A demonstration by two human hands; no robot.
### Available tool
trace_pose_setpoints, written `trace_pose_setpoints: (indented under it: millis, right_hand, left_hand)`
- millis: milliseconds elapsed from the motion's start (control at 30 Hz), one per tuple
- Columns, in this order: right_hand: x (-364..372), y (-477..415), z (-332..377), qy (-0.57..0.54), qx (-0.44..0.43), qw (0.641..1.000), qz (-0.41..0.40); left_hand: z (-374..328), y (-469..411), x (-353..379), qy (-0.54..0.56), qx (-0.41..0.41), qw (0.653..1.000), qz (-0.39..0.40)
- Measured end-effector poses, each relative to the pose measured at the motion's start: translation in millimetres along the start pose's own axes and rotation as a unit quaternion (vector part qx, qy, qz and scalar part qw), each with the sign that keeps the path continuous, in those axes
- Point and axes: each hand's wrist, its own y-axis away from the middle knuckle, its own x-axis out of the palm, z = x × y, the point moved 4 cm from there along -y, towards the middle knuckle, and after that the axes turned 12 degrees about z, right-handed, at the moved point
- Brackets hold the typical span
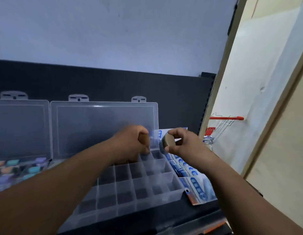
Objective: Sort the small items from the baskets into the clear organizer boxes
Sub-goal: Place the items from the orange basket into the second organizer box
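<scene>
Head view, looking down over both forearms. Pinched a small puck-like item [166, 141], tan on its face and dark round its edge, between thumb and fingers [177, 133] of the right hand [183, 143], just above the far right corner of the middle organizer box [142, 189]. Hovered the left hand [130, 143] over the far right cells of that box, fingers curled downward; could not tell through the blur whether holding anything. Judged the step as dropping the item into a far corner cell: best done by lowering it close between the dividers, turning it flat to suit the cell, then letting go, with the left hand drawn aside so as not to block the drop. Found every visible cell of the middle organizer box bare, with its lid [105, 128] propped upright behind. Noted, just left of that box, a second organizer box [45, 160] with teal, purple and orange pieces [12, 162] in its cells. Noted blue-and-white packets [194, 180] on the shelf just right of the middle box. Saw no baskets.
</scene>
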Motion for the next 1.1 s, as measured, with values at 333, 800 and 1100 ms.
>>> trace_pose_setpoints:
  millis: [333, 800, 1100]
  right_hand:
    - [2.6, -56.9, -31.3, 0.035, -0.048, 0.994, 0.093]
    - [27.9, -73.2, -46.1, 0.127, -0.02, 0.976, 0.177]
    - [25.0, -76.1, -50.0, 0.15, 0.01, 0.969, 0.196]
  left_hand:
    - [17.6, -27.6, 12.5, 0.218, -0.06, 0.972, -0.058]
    - [25.6, -18.5, 15.8, 0.213, -0.067, 0.974, -0.044]
    - [20.3, -33.4, 15.2, -0.043, -0.068, 0.993, -0.084]
